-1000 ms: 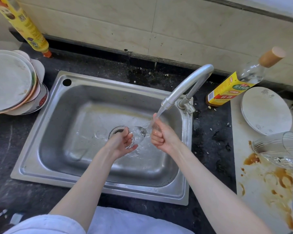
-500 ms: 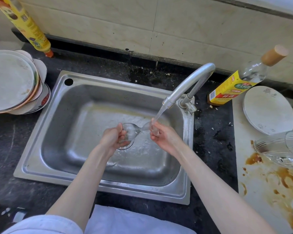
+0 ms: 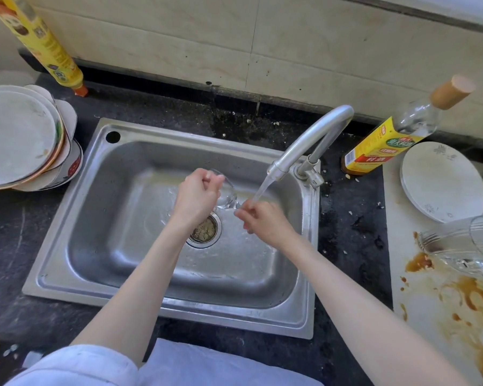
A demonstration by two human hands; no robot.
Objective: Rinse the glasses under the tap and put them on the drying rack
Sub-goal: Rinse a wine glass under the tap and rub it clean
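over the basin of the stainless steel sink [image 3: 76, 227] the person holds a clear stemmed wine glass [image 3: 227, 194] on its side, just above the round drain strainer [image 3: 204, 232]. the left hand [image 3: 197, 196] has its fingers curled round the bowl of the glass, on the side of the drain away from the tap. the right hand [image 3: 264, 222] pinches the stem end of the same glass between curled fingers and thumb, directly beneath the running stream of water [image 3: 262, 188]. that stream falls slanting from the curved silver tap [image 3: 308, 140], which stands at the sink's back right corner, and lands where the right hand meets the glass.

to the left of the sink, on the dark speckled countertop [image 3: 9, 246], sits a leaning stack of white plates and bowls [image 3: 20, 137], and behind that a tall yellow bottle with an orange cap [image 3: 39, 40] leans against the tiled wall. to the right of the sink stands a clear glass bottle with a yellow label and a wooden stopper [image 3: 396, 140]. further right of the sink a white board stained with brown sauce [image 3: 435, 302] carries a white patterned plate [image 3: 442, 181] and another clear glass [image 3: 463, 243] lying on its side near the frame edge.
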